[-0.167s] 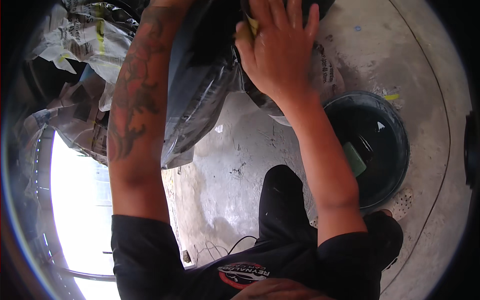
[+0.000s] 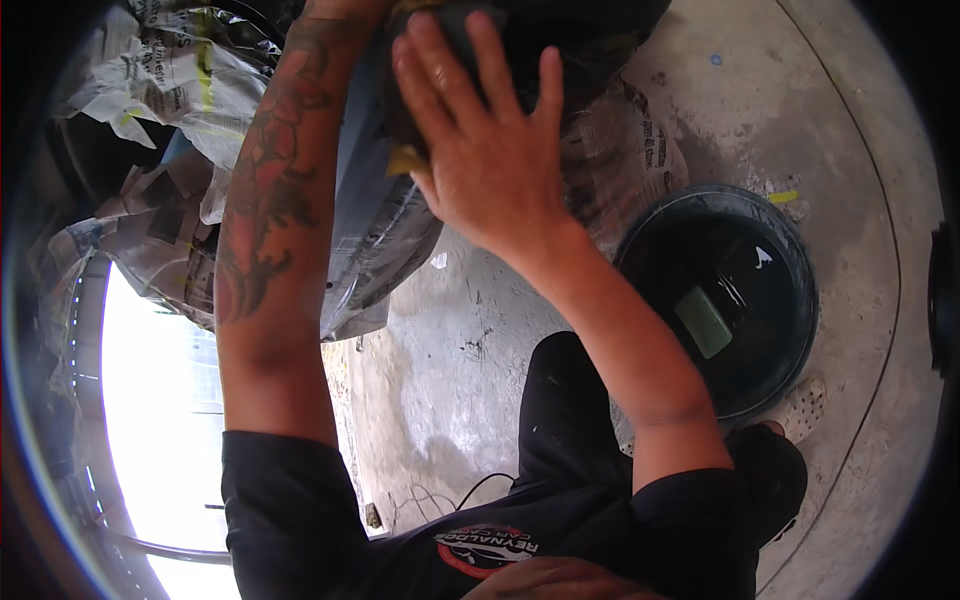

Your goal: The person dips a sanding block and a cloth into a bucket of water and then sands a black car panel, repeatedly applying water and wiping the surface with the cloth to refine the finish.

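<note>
My right hand (image 2: 490, 140) lies spread over a dark, smooth panel (image 2: 360, 180), pressing a thin yellowish piece (image 2: 405, 160) against it. The piece pokes out beside my thumb; most of it is under the palm, and its kind is hard to make out. My left hand (image 2: 345, 8) is at the top edge, where only the wrist and the back of the hand show; its fingers are out of view. Clear plastic film and printed newspaper (image 2: 630, 150) hang around the panel.
A round black basin (image 2: 735, 390) of dark water stands on the concrete floor (image 2: 470, 300) at my right, with a green block (image 2: 704, 322) in it. Crumpled newspaper (image 2: 170, 60) covers things at the far left. A thin cable (image 2: 890, 340) curves along the right.
My right hand has slid left and slightly nearer across the panel, taking the yellowish piece along. The forearm uncovers more of the basin and the green block. My left arm stays almost still.
</note>
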Available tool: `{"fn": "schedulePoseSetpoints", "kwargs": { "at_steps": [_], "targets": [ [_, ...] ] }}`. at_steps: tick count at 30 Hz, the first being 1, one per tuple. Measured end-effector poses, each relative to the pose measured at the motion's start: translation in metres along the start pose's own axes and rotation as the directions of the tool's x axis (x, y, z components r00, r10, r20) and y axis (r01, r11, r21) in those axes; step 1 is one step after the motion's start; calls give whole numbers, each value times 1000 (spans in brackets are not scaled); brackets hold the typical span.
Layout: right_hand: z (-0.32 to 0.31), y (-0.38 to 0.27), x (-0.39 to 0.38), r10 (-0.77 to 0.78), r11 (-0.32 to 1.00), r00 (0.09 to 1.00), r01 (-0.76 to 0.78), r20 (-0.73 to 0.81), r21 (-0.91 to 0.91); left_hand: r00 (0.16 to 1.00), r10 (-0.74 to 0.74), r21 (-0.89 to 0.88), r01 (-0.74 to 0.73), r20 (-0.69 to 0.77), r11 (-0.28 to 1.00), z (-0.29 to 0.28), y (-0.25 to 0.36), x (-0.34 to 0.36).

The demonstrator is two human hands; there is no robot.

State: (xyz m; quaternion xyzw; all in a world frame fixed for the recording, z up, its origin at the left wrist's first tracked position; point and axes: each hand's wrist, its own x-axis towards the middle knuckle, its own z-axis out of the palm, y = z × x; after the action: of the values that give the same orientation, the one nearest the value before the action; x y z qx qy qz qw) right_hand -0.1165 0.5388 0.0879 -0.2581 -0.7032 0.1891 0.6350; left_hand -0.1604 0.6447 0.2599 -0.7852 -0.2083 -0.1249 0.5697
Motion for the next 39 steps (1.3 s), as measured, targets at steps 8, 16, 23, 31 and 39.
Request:
{"fn": "schedulePoseSetpoints", "kwargs": {
  "at_steps": [8, 16, 23, 31, 39],
  "targets": [
    [0, 0, 6, 87, 995, 996, -86, 9, -41, 999, 34, -61, -35, -20, 997, 0, -7, -2],
    [-5, 2, 12, 66, 983, 996, -74, -56, -168, 993, 42, -77, -34, 112, 996, -9, -10, 6],
    [13, 7, -18, 45, 978, 999, -40, 18, -207, 962, 63, -252, 7, 267, 968, -1, -5, 7],
    [-1, -2, 14, 98, 992, 994, -102, -56, -78, 951, 159, -198, -107, 265, 974, -32, -25, 5],
    [-33, 20, 36, 78, 974, 992, -98, -102, -206, 976, 154, -149, -131, 151, 980, -22, -23, -2]
  ]
}}
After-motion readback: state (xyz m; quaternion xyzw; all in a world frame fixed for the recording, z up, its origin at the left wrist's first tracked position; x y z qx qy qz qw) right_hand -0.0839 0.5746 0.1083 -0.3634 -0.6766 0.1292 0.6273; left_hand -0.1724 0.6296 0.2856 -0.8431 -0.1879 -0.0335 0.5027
